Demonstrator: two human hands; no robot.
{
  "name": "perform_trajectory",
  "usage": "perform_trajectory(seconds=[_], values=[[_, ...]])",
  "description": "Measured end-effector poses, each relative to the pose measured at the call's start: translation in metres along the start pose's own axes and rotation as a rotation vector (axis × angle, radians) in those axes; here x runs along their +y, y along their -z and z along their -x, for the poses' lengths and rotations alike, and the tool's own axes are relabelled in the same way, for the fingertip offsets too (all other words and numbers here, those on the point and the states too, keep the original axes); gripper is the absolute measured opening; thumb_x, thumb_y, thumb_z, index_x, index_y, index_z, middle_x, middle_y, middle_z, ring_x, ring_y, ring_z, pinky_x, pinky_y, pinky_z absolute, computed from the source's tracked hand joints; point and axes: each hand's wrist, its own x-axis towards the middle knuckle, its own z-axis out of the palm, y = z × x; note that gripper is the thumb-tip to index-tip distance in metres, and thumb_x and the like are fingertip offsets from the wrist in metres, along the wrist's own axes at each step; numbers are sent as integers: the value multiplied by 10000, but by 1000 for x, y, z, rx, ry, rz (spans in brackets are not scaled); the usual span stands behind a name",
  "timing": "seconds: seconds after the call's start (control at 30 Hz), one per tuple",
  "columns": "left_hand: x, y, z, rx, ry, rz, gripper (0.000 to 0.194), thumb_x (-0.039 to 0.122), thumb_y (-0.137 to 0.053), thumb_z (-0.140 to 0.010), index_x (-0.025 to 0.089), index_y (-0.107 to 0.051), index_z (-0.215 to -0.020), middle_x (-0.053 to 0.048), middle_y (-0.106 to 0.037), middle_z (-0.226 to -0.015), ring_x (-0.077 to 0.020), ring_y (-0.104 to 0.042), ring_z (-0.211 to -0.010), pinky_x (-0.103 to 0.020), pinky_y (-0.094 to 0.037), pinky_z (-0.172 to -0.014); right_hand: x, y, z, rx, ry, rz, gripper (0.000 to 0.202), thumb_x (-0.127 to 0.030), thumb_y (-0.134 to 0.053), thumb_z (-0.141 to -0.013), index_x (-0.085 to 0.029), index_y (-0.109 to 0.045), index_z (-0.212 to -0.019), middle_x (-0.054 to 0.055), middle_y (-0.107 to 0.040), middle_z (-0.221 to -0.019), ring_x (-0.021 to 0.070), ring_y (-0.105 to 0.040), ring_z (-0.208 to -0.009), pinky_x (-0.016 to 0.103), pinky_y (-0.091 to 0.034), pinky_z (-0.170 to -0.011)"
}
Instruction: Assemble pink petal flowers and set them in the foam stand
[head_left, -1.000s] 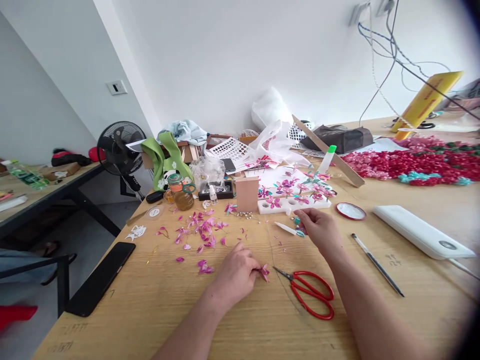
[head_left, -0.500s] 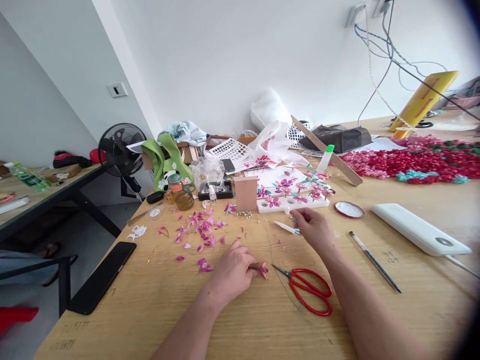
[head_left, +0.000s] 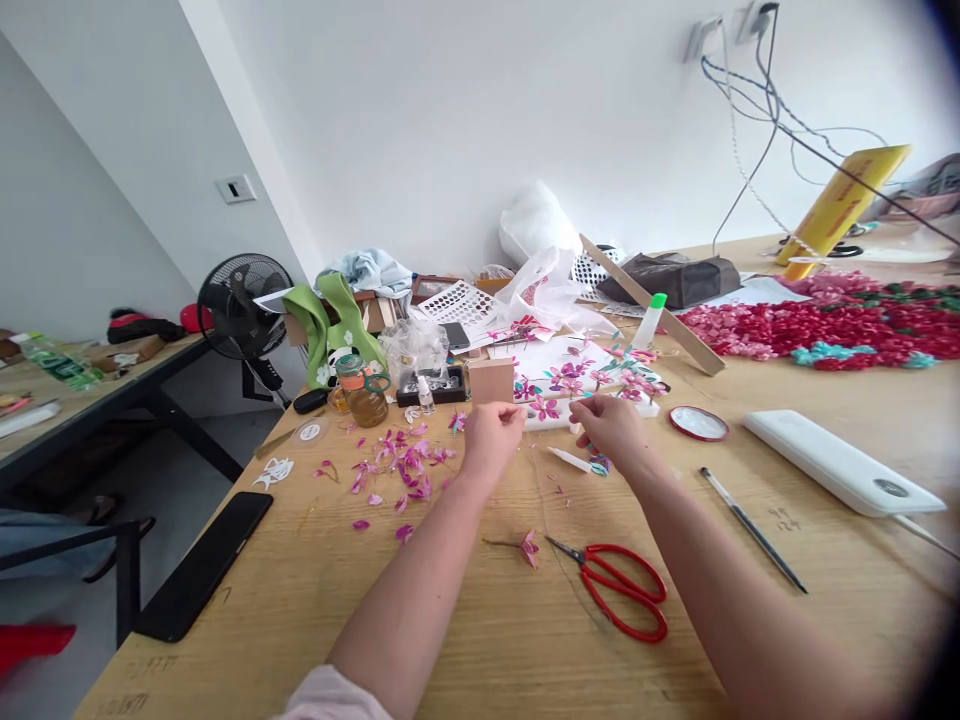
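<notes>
Fingers pinched together, my left hand (head_left: 493, 440) is raised in front of the wooden block (head_left: 491, 383); whatever it grips is too small to make out. Facing it, my right hand (head_left: 611, 428) is closed too, at the white foam strip (head_left: 551, 421) with pink flowers, and its held item is hidden. Below my right hand lies a white glue tube (head_left: 570, 459) beside small teal pieces (head_left: 600, 465). A pink flower on a stem (head_left: 529, 548) rests on the table, left of the red-handled scissors (head_left: 626, 590).
Loose pink petals (head_left: 409, 465) are scattered left of my hands. A black phone (head_left: 206, 565) lies at the left edge. On the right are a round lid (head_left: 698, 422), a pen (head_left: 750, 525) and a white power bank (head_left: 840, 460). A jar (head_left: 361, 392) stands behind the petals.
My left hand has let go of the pink flower, leaving it on the table, and moved up and forward near my right hand. My right hand has shifted slightly.
</notes>
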Motion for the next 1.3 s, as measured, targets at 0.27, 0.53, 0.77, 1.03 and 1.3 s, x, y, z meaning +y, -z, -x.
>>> perform_trajectory(seconds=[0.27,0.53,0.77,1.03,1.3], values=[[-24,-47,-33,90,34,-169,280,337,-549,-838,149,-715,-964,-121,-724,-825,-214,-670,-776,-313,-486,-753,-6,-12,-19,-68,-77,-54,252,-358,-675,-727,-154,-610,-594,49,-596,-394,161,-581,-339,216,-455,-317],[-27,-52,-41,122,25,-256,304,372,-527,-843,154,-722,-928,-136,-725,-886,-237,-666,-844,-305,-472,-761,1,-24,-33,-122,-126,-189,202,-323,-752,-663,-152,-644,-662,29,-616,-438,157,-596,-359,202,-463,-304],[-32,-57,-42,152,22,-248,309,362,-487,-862,173,-726,-914,-120,-729,-823,-221,-664,-778,-291,-464,-723,-1,-31,-30,-177,-184,-351,147,-247,-751,-688,-132,-662,-712,5,-634,-512,84,-538,-333,157,-423,-289],[-39,-60,-45,131,36,-190,262,336,-536,-837,195,-730,-943,-93,-733,-773,-197,-667,-750,-269,-465,-705,2,-33,-31,-174,-229,-430,98,-148,-715,-718,-130,-629,-674,-23,-588,-451,83,-533,-326,152,-425,-290],[-38,-60,-47,106,97,-182,266,363,-560,-819,189,-737,-914,-93,-733,-756,-197,-670,-761,-267,-464,-719,5,-32,-32,-160,-216,-446,116,-133,-698,-717,-134,-618,-632,0,-623,-493,99,-562,-343,159,-425,-292]])
